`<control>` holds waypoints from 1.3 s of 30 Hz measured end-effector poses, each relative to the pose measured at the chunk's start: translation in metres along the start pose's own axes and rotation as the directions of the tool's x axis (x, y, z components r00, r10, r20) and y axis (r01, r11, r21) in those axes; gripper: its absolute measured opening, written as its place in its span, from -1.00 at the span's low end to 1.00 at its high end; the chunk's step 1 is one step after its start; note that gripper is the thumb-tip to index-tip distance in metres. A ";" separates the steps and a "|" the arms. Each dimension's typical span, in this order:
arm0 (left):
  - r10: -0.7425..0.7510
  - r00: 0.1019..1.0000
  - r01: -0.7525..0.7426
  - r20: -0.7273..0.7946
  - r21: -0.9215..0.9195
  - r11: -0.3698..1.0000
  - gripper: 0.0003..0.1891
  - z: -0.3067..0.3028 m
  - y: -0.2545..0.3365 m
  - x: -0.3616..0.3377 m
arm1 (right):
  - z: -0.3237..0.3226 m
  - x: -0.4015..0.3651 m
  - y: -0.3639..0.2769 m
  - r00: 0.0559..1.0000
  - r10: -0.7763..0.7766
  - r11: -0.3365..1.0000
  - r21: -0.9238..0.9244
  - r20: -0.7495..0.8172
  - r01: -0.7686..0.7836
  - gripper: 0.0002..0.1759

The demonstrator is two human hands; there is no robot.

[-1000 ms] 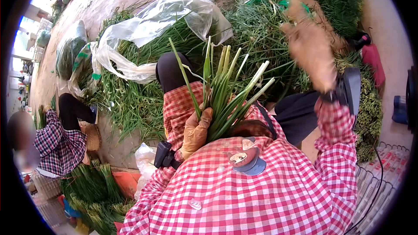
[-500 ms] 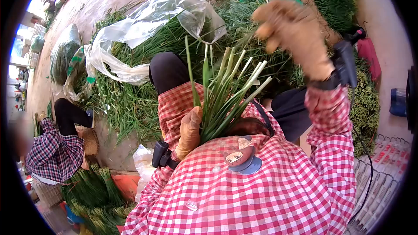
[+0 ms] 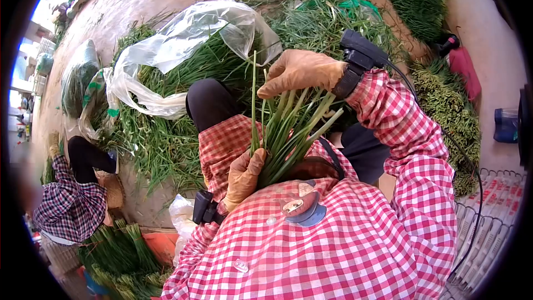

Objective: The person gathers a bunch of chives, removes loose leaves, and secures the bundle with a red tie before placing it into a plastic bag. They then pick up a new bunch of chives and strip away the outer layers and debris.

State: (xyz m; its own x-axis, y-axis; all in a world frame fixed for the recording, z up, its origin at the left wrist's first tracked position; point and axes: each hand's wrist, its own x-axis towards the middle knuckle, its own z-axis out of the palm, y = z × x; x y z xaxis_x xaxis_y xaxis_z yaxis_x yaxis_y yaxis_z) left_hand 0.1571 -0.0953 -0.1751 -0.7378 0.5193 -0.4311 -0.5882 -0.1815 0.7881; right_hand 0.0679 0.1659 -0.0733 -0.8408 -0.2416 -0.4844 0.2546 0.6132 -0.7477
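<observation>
My left hand (image 3: 242,180), in a tan glove, is closed round the lower part of a bunch of green onions (image 3: 286,139) in front of my chest. The pale stalk ends fan upward and to the right. One thin stalk (image 3: 254,97) stands apart on the left side, taller than the others. My right hand (image 3: 300,71), also gloved, reaches over the top of the bunch with its fingertips pinched together at the end of a stalk. That hand covers some of the stalk tips, and the exact contact is partly hidden.
Loose green leaves (image 3: 158,147) cover the floor ahead, with an open clear plastic bag (image 3: 194,25) of greens. Tied bundles (image 3: 119,244) lie at lower left, near another person in a checked shirt (image 3: 69,200). Greens (image 3: 449,116) and white crates (image 3: 483,233) stand at right.
My right hand has come down and left from its raised, blurred position at upper right to the stalk tips. My left hand still holds the bunch, turned slightly and moved a little right.
</observation>
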 end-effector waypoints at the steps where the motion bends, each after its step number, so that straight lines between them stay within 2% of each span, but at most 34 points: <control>1: -0.012 1.000 0.012 -0.005 -0.017 1.000 -0.74 0.001 0.001 0.000 | 0.001 0.001 0.002 0.999 -0.051 0.994 0.102 0.010 0.050 -0.53; 2: -0.025 1.000 0.025 -0.010 -0.036 0.999 -0.74 0.001 0.001 0.000 | 0.003 0.002 0.005 0.995 -0.101 0.974 0.203 0.017 0.096 -0.59; 3: -0.032 0.999 0.032 -0.008 -0.046 0.998 -0.72 -0.001 -0.001 0.002 | 0.007 0.002 0.009 0.965 -0.251 0.922 0.285 -0.079 0.264 -0.71; 6: -0.067 0.998 0.067 0.008 -0.080 0.995 -0.67 -0.004 -0.001 0.010 | 0.004 -0.008 0.006 0.898 -0.365 0.908 0.117 -0.246 0.401 -0.76; 8: -0.106 0.994 0.108 0.018 -0.115 0.987 -0.62 0.004 0.008 0.010 | -0.015 -0.025 0.002 0.853 -0.324 0.858 0.253 -0.410 0.447 -0.79; 9: -0.102 0.994 0.104 0.031 -0.104 0.989 -0.57 0.000 0.007 0.011 | -0.032 -0.025 0.016 0.740 -0.371 0.779 0.245 -0.561 0.577 -0.78; 10: -0.090 0.995 0.094 0.053 -0.090 0.991 -0.57 -0.002 0.009 0.010 | -0.057 -0.035 0.024 0.517 -0.566 0.770 -0.187 -0.642 0.610 -0.81; 11: -0.098 0.994 0.103 0.049 -0.114 0.988 -0.58 -0.004 0.008 0.011 | -0.075 -0.054 0.028 0.434 -0.464 0.861 -0.280 -0.772 0.424 -0.81; 12: -0.102 0.994 0.107 0.047 -0.139 0.984 -0.58 -0.005 0.007 0.012 | -0.093 -0.062 0.050 0.304 -0.295 0.910 -0.169 -0.906 0.380 -0.79; 13: -0.091 0.995 0.096 0.041 -0.130 0.987 -0.58 -0.005 0.005 0.012 | -0.107 -0.074 0.062 0.143 -0.371 0.928 -0.370 -0.917 0.037 -0.77; 14: -0.080 0.996 0.084 0.033 -0.120 0.989 -0.58 -0.005 0.005 0.011 | -0.119 -0.086 0.073 0.015 -0.489 0.821 -0.465 -0.872 -0.331 -0.73; 15: -0.067 0.997 0.070 0.025 -0.109 0.992 -0.58 -0.006 0.004 0.010 | -0.128 -0.094 0.106 0.076 -0.493 0.670 -0.434 -0.867 -0.603 -0.70; 16: -0.067 0.998 0.068 0.015 -0.130 0.989 -0.58 -0.006 0.004 0.011 | -0.128 -0.092 0.136 0.134 -0.482 0.448 -0.375 -0.866 -0.812 -0.65; 17: -0.066 0.998 0.066 0.003 -0.152 0.986 -0.57 -0.007 0.002 0.012 | -0.109 -0.088 0.144 0.284 -0.214 0.487 -0.354 -0.935 -0.799 -0.64; 18: -0.068 0.998 0.065 -0.010 -0.172 0.983 -0.57 -0.007 0.001 0.012 | -0.082 -0.092 0.136 0.508 0.030 0.541 -0.413 -0.861 -0.732 -0.62; 19: -0.052 0.999 0.048 -0.017 -0.191 0.980 -0.55 -0.006 0.002 0.012 | -0.055 -0.096 0.129 0.674 0.269 0.622 -0.409 -0.688 -0.667 -0.59; 20: -0.064 0.998 0.058 -0.025 -0.195 0.979 -0.55 -0.005 0.005 0.013 | -0.018 -0.104 0.122 0.846 0.176 0.811 -0.413 -0.504 -0.415 -0.59; 21: -0.079 0.996 0.071 -0.030 -0.195 0.978 -0.55 -0.003 0.008 0.012 | 0.005 -0.102 0.101 0.910 0.374 0.903 -0.156 -0.178 -0.401 -0.56; 22: -0.097 0.995 0.090 -0.028 -0.193 0.977 -0.55 -0.001 0.010 0.012 | 0.026 -0.100 0.101 0.958 0.282 0.959 -0.010 0.062 -0.282 -0.51; 24: -0.098 0.995 0.091 -0.023 -0.200 0.976 -0.55 0.000 0.011 0.011 | 0.067 -0.095 0.093 0.969 0.068 0.954 0.269 0.236 -0.132 -0.42; 26: -0.083 0.996 0.078 -0.022 -0.167 0.983 -0.56 0.002 0.011 0.013 | 0.092 -0.089 0.081 0.970 0.034 0.944 0.311 0.242 -0.111 -0.32; 28: -0.047 0.998 0.043 -0.036 -0.100 0.994 -0.59 0.001 0.009 0.013 | 0.095 -0.085 0.069 0.987 0.013 0.927 0.367 0.159 -0.072 -0.23; 29: -0.056 0.997 0.051 -0.045 -0.091 0.995 -0.63 0.001 0.008 0.013 | 0.107 -0.074 0.080 0.996 -0.085 0.883 0.465 0.018 0.067 -0.12; 30: -0.044 0.999 0.042 -0.025 -0.068 0.997 -0.64 0.001 0.007 0.013 | 0.100 -0.074 0.081 0.998 -0.055 0.822 0.568 0.021 0.033 -0.08; 32: -0.018 1.000 0.019 0.011 -0.027 0.999 -0.67 0.001 0.006 0.012 | 0.095 -0.064 0.088 0.985 -0.153 0.530 0.835 -0.077 0.147 -0.09; 33: -0.013 1.000 0.013 -0.001 0.014 1.000 -0.68 0.002 0.005 0.012 | 0.094 -0.062 0.087 0.975 -0.134 0.411 0.886 -0.175 0.215 -0.12; 34: -0.032 0.998 0.032 0.048 0.000 0.999 -0.68 0.005 0.005 0.012 | 0.090 -0.057 0.083 0.978 -0.133 0.297 0.935 -0.160 0.193 -0.14; 36: -0.070 0.988 0.074 0.140 -0.028 0.997 -0.67 0.011 0.007 0.012 | 0.082 -0.049 0.072 0.970 -0.058 0.245 0.938 -0.237 0.244 -0.18; 37: -0.197 0.957 0.187 0.215 0.066 0.980 -0.60 0.013 0.019 0.015 | 0.080 -0.047 0.068 0.968 -0.039 0.278 0.928 -0.248 0.249 -0.19; 39: -0.295 0.904 0.314 0.309 -0.013 0.949 -0.49 0.021 0.031 0.016 | 0.076 -0.046 0.065 0.966 0.001 0.337 0.910 -0.257 0.242 -0.33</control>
State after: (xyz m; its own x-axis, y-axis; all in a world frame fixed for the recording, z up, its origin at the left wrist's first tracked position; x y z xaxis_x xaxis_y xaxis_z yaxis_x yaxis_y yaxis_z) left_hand 0.1341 -0.0747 -0.1480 -0.3915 0.7808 -0.4869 -0.7947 -0.0203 0.6066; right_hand 0.1593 0.1600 -0.1343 -0.9352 -0.0397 -0.3518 0.3170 -0.5362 -0.7823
